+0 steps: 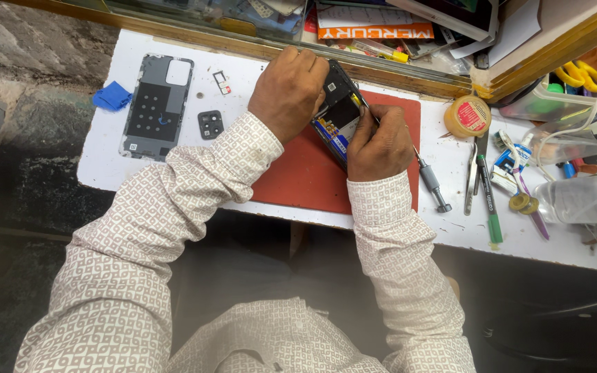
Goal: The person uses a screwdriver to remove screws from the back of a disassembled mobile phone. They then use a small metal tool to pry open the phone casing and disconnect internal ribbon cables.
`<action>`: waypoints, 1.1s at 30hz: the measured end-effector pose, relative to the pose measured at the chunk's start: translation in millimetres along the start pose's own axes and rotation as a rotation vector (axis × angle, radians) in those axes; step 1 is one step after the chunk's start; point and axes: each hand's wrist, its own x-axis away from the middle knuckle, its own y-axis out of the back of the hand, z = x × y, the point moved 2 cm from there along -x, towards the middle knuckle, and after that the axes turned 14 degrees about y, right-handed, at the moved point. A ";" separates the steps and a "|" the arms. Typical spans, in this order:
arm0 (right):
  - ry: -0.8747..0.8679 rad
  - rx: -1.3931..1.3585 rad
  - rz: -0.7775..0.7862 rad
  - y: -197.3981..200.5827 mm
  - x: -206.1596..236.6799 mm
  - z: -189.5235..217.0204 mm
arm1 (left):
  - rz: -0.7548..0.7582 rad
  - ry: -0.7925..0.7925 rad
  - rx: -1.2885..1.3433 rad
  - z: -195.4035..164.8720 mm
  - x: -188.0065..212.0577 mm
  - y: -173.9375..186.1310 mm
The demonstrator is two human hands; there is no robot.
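- The fingers of the right hand (380,146) are pinched together on a thin tool (370,112), held like a pen, with its tip down inside the opened phone (338,114) near the upper edge of the body
- The fingers of the left hand (287,90) are curled over and clamped on the top end of the phone, holding it tilted up off the red mat (291,173)
- The phone sits between the two hands, over the mat, with its back off and the dark inner plate and a blue-and-yellow part showing
- The step in hand looks like prying or picking at a small part inside the open body; the next move seems to call for a steady left grip and a light, exact touch at the tool tip, since the parts there are small and close together
- Just right of the right hand a grey screwdriver (430,181) lies at the mat's edge
- Left of the mat, on the white worktop (105,166), lie the grey back cover (156,106), a small dark camera frame (210,124), a tiny card tray (222,82) and a blue cloth (112,96)
- Further right are a round tin (468,116), tweezers (470,181) and a green pen (489,204)
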 end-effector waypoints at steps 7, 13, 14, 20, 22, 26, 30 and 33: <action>0.007 0.012 0.001 -0.5 0.1 -0.5 | 0.000 0.010 0.000 0.6 0.6 0.2; 0.008 0.007 -0.002 -1.2 0.9 -0.8 | -0.066 -0.033 -0.010 3.1 4.8 -1.1; 0.004 0.004 -0.006 -1.4 1.0 -0.9 | -0.067 -0.029 -0.022 4.1 5.3 -1.8; 0.008 -0.010 -0.023 -1.1 0.7 -2.2 | -0.118 -0.057 0.015 7.5 9.8 -5.3; 0.010 -0.008 -0.029 -1.0 0.7 -2.1 | -0.131 -0.048 0.055 9.7 11.2 -6.0; 0.004 -0.020 -0.031 -1.2 0.7 -2.1 | -0.142 -0.017 0.113 11.6 14.0 -7.3; 0.006 -0.030 -0.031 -1.6 0.9 -2.3 | -0.152 0.000 0.139 12.3 15.3 -5.9; 0.028 -0.017 -0.044 -1.1 0.9 -2.1 | -0.149 0.002 0.149 11.9 15.7 -3.0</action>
